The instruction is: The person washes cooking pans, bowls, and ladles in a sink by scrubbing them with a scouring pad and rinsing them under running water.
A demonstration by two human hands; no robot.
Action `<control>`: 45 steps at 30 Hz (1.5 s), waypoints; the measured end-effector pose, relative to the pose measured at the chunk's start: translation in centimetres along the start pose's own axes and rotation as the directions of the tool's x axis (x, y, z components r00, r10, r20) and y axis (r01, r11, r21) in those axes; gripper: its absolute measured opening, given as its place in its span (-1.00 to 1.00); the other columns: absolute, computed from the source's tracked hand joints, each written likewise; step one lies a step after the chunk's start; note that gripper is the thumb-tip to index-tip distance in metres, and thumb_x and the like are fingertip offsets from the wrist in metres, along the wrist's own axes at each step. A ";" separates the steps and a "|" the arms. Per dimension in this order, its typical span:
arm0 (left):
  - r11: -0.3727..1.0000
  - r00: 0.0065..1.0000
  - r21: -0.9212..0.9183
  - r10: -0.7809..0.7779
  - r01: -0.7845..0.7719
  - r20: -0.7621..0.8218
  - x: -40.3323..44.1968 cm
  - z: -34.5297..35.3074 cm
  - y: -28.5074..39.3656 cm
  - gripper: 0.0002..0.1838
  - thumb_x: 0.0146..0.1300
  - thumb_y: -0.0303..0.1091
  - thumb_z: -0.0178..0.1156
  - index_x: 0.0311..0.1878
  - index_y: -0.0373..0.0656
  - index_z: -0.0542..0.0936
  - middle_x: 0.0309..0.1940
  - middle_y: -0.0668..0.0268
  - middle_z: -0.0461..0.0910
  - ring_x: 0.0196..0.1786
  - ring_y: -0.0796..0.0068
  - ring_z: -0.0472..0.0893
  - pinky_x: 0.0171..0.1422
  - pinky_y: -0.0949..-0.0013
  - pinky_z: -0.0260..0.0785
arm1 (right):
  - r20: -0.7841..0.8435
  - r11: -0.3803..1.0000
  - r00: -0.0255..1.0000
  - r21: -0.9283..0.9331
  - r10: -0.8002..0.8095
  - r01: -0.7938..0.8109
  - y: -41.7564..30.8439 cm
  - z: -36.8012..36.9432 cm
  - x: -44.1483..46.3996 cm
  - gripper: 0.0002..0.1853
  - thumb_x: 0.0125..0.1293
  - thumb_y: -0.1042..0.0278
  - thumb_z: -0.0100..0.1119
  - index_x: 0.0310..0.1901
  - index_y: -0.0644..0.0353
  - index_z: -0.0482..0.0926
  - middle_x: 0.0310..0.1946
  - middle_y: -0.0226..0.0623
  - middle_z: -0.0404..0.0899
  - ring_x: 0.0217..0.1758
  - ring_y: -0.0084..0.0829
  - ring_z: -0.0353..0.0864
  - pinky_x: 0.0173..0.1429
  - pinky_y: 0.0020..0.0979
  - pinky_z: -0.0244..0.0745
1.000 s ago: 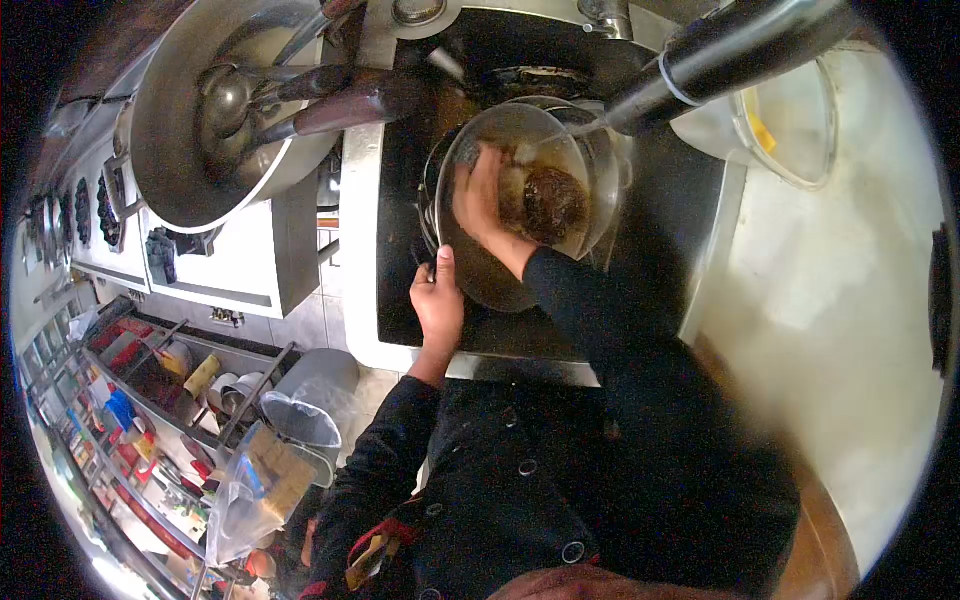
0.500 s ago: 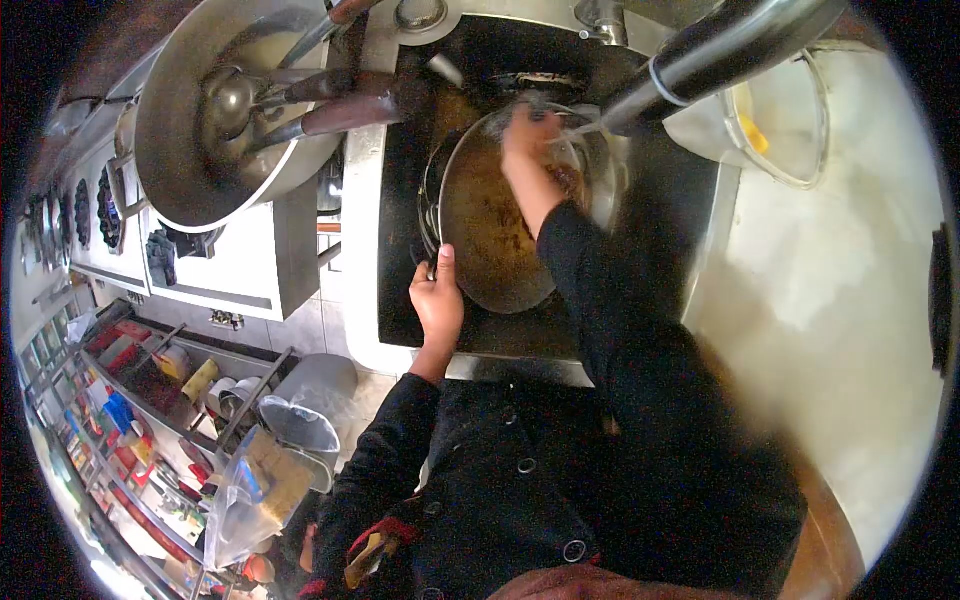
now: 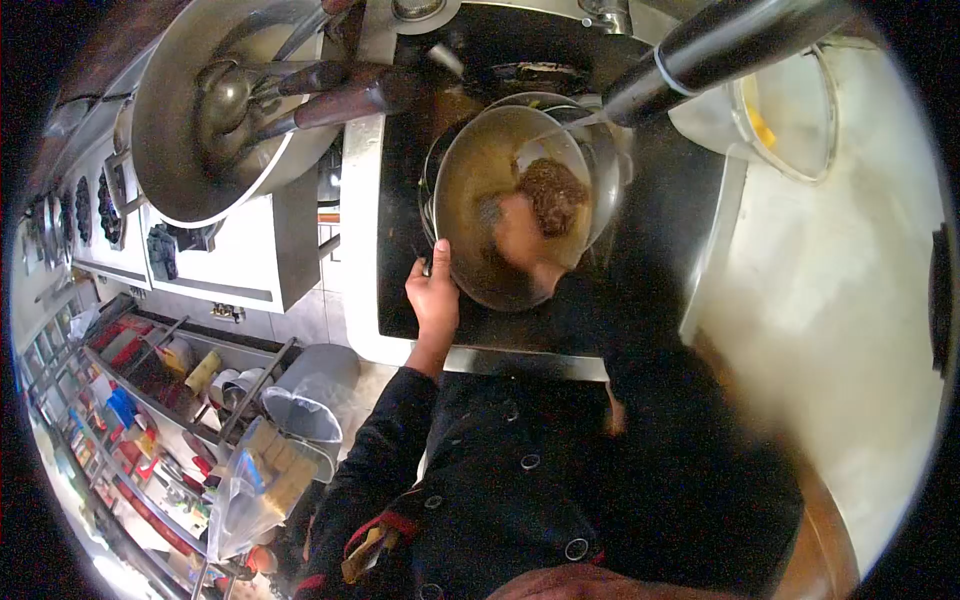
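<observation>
Left hand [image 3: 435, 300] clamped pan [image 3: 470, 260] by left rim, within dark steel-rimmed basin [image 3: 500, 362]. Pan's mouth faced up, oval outline's long axis running away from person [image 3: 500, 460]. Right hand [image 3: 525, 235], apart from left, blurred inside pan beside dark pad [image 3: 490, 210]; couldn't tell whether gripped.

– Please, can you read any text, brand or number there?
– No, I cannot read any. To my eyes, no label and no sign is clear enough for reading.
</observation>
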State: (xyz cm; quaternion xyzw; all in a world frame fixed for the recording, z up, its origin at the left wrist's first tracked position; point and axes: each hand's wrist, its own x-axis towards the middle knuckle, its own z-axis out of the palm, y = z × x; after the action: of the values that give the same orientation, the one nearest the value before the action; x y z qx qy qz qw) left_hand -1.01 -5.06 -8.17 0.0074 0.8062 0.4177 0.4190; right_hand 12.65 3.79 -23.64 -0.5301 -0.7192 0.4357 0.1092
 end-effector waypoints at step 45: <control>0.999 0.999 0.035 0.026 -0.025 -0.029 -2.6 0.6 -2.0 -0.39 0.34 0.10 0.21 -0.35 -0.44 0.55 -0.53 0.34 0.49 -0.42 0.57 0.36 -0.33 0.41 0.27 | 0.508 0.851 0.754 -0.510 0.416 -0.125 6.8 1.1 -8.1 -0.55 0.39 0.07 -0.04 0.11 0.24 0.54 0.05 0.05 0.58 -0.01 0.00 0.63 -0.03 -0.09 0.55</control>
State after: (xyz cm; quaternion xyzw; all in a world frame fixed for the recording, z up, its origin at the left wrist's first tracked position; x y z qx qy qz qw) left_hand 1.77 -6.94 -7.95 0.0187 0.8191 0.4090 0.4017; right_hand 19.86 -3.30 -26.94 -0.4753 -0.7084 0.4157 -0.3153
